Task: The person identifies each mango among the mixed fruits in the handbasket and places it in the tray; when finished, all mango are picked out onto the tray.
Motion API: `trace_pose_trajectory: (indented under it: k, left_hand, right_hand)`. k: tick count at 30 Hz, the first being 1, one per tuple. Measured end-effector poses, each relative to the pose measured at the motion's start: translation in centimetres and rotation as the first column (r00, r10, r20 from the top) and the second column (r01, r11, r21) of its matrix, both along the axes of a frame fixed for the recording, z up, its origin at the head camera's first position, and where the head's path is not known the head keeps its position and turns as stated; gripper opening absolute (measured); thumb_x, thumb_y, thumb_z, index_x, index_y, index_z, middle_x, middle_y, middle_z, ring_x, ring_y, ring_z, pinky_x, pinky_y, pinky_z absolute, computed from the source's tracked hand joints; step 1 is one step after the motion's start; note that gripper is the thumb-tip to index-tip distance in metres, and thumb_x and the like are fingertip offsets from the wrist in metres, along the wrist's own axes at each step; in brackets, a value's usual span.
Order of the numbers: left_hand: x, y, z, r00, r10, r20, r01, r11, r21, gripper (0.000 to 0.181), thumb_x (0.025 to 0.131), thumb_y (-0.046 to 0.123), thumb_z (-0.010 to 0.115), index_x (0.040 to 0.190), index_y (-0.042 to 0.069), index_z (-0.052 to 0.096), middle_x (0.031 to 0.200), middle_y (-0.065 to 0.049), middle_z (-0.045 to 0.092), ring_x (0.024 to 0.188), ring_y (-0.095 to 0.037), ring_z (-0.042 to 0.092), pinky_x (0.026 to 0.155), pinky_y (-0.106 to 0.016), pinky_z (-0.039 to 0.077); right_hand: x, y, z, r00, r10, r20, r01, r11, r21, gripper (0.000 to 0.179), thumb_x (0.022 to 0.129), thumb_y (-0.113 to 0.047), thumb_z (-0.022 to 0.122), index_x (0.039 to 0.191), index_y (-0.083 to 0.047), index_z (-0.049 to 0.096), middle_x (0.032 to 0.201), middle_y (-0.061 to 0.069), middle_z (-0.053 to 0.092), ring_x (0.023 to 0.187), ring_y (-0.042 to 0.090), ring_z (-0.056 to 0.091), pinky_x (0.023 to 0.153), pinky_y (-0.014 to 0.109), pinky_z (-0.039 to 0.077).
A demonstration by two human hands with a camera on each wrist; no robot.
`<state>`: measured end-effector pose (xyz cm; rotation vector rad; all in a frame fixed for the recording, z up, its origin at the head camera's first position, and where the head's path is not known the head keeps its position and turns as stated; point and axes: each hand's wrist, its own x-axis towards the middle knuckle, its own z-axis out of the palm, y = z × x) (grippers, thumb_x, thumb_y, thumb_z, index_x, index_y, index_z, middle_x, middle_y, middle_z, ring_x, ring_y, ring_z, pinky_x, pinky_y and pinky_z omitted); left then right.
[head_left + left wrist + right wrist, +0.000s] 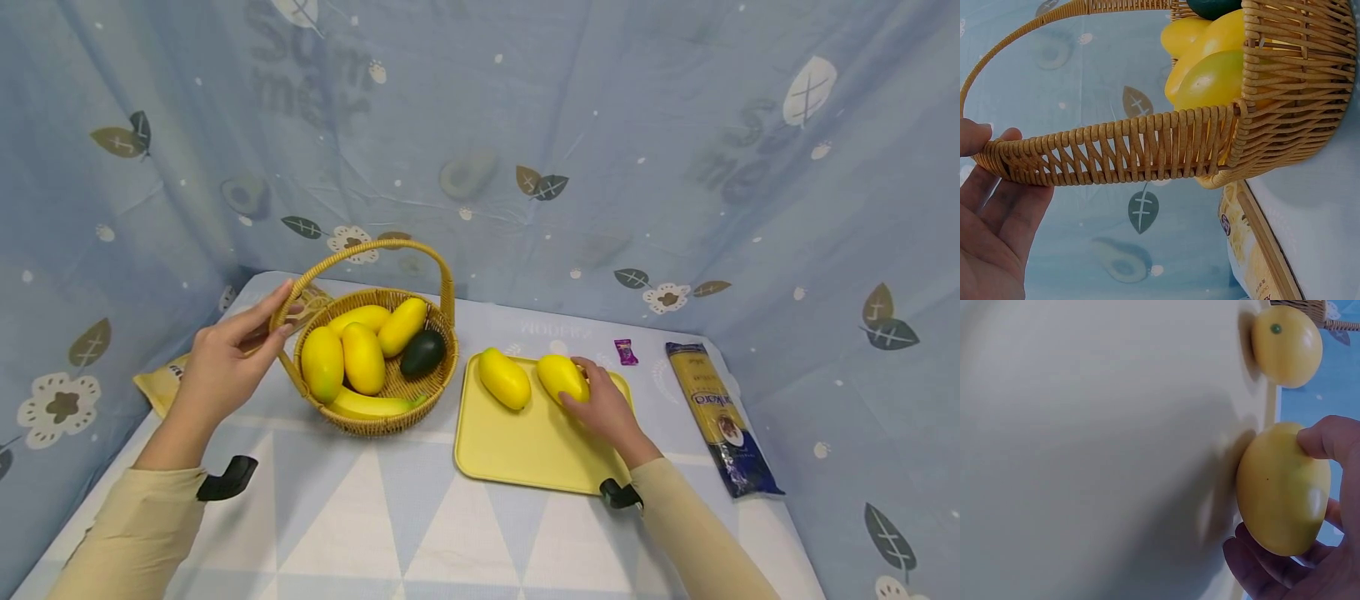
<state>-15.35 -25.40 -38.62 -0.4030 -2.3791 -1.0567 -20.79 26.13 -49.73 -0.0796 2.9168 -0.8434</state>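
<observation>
My left hand (221, 358) grips the side of the arched handle (1116, 150) of a wicker basket (378, 427), thumb on one face and fingers on the other. Inside the basket lie several yellow mangoes (363, 358), a banana (371, 406) and a dark green avocado (423, 352). On the right, my right hand (606, 410) holds a yellow mango (558, 377) at the far part of a yellow tray (517, 462). In the right wrist view the thumb and fingers curl around this mango. A second mango (504, 379) lies on the tray to its left.
A blue and gold pasta packet (720, 417) lies at the table's right side. Near the tray's far right corner is a small purple wrapped candy (626, 352). Behind my left hand lies a partly hidden yellow packet (161, 385). Patterned blue curtain (480, 150) surrounds the table.
</observation>
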Motion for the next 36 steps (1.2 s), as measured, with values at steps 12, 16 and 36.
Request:
trace_pose_trajectory:
  k: [12, 16, 36]
  left_hand:
    - [0.09, 0.07, 0.11, 0.999, 0.023, 0.023, -0.023, 1.0, -0.016, 0.076, 0.093, -0.006, 0.069, 0.153, 0.035, 0.046, 0.125, -0.013, 0.071, 0.106, 0.022, 0.051, 0.085, -0.001, 0.043]
    - [0.06, 0.07, 0.07, 0.999, 0.027, 0.024, -0.027, 0.999, -0.021, 0.075, 0.094, -0.005, 0.069, 0.153, 0.036, 0.046, 0.125, -0.013, 0.071, 0.106, 0.022, 0.051, 0.085, -0.001, 0.043]
    - [0.04, 0.07, 0.08, 1.0, 0.013, 0.012, -0.013, 1.0, 0.002, 0.075, 0.092, -0.006, 0.07, 0.152, 0.033, 0.048, 0.124, -0.014, 0.071, 0.105, 0.022, 0.052, 0.083, 0.0, 0.043]
  right_hand:
    - [-0.22, 0.13, 0.11, 1.0, -0.01, 0.025, 0.01, 1.0, -0.023, 0.072, 0.096, -0.036, 0.069, 0.155, -0.009, 0.037, 0.142, 0.024, 0.051, 0.125, 0.041, 0.051, 0.112, 0.058, 0.041]
    - [-0.23, 0.19, 0.1, 0.999, -0.018, 0.049, 0.019, 0.999, -0.031, 0.073, 0.097, -0.038, 0.067, 0.156, -0.009, 0.035, 0.145, 0.023, 0.05, 0.127, 0.041, 0.051, 0.113, 0.057, 0.04]
    - [-0.21, 0.99, -0.37, 1.0, -0.007, 0.001, 0.007, 0.999, -0.031, 0.076, 0.097, -0.038, 0.068, 0.156, -0.005, 0.034, 0.146, 0.025, 0.046, 0.129, 0.041, 0.047, 0.115, 0.058, 0.036]
